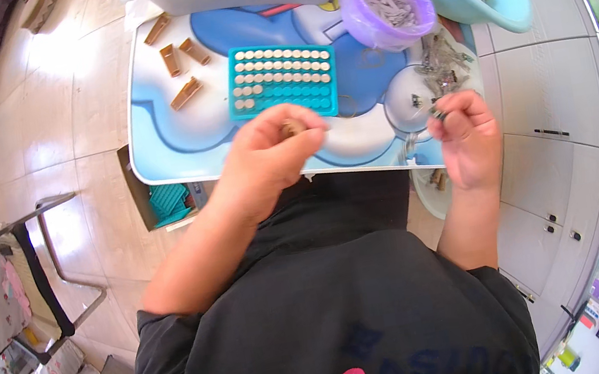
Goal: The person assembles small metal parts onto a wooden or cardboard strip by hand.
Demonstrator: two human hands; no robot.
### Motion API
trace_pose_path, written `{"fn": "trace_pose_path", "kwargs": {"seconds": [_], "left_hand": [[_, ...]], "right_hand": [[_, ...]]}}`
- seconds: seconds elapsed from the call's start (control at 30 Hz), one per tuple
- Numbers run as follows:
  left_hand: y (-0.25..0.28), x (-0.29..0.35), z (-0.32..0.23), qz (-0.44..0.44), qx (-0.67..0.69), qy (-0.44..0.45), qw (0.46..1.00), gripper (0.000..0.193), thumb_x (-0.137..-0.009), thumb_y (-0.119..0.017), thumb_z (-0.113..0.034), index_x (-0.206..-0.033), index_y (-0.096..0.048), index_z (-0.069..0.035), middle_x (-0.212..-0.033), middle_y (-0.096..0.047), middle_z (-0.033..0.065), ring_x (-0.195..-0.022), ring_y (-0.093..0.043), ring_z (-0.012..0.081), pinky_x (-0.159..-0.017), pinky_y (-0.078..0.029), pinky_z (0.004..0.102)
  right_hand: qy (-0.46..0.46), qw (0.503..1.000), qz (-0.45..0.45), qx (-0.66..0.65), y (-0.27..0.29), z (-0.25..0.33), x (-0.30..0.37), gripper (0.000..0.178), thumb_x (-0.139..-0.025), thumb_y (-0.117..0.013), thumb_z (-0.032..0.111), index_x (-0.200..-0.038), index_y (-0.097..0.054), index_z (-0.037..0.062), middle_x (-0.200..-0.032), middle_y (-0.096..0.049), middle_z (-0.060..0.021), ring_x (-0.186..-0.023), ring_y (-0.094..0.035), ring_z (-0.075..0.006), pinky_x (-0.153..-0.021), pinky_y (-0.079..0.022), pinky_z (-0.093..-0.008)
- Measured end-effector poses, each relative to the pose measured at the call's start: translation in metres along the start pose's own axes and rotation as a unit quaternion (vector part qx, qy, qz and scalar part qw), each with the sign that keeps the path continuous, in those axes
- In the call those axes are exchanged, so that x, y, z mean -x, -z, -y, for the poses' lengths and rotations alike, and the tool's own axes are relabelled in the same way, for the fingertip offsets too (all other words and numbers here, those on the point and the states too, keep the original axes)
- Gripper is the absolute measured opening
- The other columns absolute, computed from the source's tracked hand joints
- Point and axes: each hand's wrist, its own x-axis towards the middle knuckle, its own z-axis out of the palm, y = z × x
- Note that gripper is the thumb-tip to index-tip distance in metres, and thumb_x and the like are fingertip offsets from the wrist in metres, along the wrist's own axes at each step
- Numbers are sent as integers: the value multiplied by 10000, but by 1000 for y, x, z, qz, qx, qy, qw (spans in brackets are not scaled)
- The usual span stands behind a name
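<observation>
Head cam view: the left hand (273, 146) has its fingers curled shut around a little brown piece (291, 127), just in front of the teal tray (327, 109) with white round pieces (284, 65) sitting in rows. The right hand (468, 135) is pinching a small dark part (437, 113) near the table's right edge, close to a loose pile of metal bits (445, 68). Kinda blurry there, so can't say exactly what that part is. Four brown clip-like pieces (171, 61) lie left of the tray, and a purple bucket (366, 26) of grey strips (391, 6) stands to its right.
</observation>
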Motion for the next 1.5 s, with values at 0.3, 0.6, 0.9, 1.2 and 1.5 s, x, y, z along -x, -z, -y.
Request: {"fn": "trace_pose_path", "kwargs": {"seconds": [0.3,0.6,0.9,1.2,1.5], "left_hand": [[-18,2,12,26,-286,-105,952,241,-832,-651,-84,-1061,-596,-32,-845,-619,-15,-629,-450,-10,-563,-374,154],[-3,-2,21,24,112,117,987,155,-843,-648,-147,-940,-588,-42,-788,-582,15,-477,-360,33,-412,-236,182],[-1,-3,24,72,179,160,968,150,-870,-626,-183,-895,-554,-54,-767,-563,13,-450,-357,25,-384,-228,177],[-1,-3,27,40,124,137,982,266,-939,-484,-297,-1030,-562,-59,-817,-558,11,-578,-439,61,-503,-345,218],[-4,1,32,23,156,97,983,396,-975,-334,-300,-1261,-467,-61,-995,-573,36,-895,-548,131,-793,-445,292]], "right_hand": [[-207,974,92,-20,-45,-34,15,193,-819,-681,170,-891,-586,18,-736,-627,-43,-625,-580,-92,-567,-448,-188],[103,912,146,369,-58,-29,15,121,-776,-670,8,-883,-614,0,-780,-643,-64,-693,-597,-136,-638,-466,-251],[182,877,131,425,-59,-37,16,85,-759,-659,13,-820,-600,23,-781,-631,-86,-701,-596,-229,-636,-464,-302],[224,866,118,430,-59,-41,16,77,-762,-648,23,-788,-576,35,-774,-596,-89,-689,-567,-248,-622,-443,-326],[285,813,178,475,-68,-47,10,129,-695,-673,48,-774,-572,43,-838,-581,-77,-746,-550,-262,-651,-421,-354]]}}
